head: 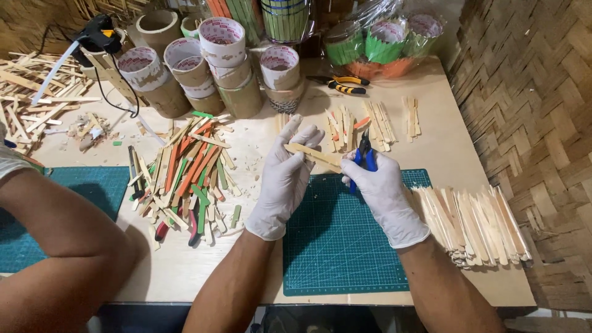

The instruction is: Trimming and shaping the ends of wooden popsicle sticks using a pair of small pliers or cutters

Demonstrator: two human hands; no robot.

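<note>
Wooden stick [313, 155] is gripped by the left hand [285, 179]; right hand [381, 188] clenches blue cutters [365, 159]. Behind, plastic bags [385, 37] hold green paper cups [383, 46].

A small craft workshop, probably set up in a home. A pale wooden worktable [185, 271] carries green gridded cutting mats [345, 246], a loose heap of plain and coloured flat wooden sticks [185, 172], stacked cardboard tape rolls [222, 40], a black glue gun [95, 34] and yellow-handled pliers [345, 83]. Woven bamboo matting [530, 111] lines the wall.
</note>
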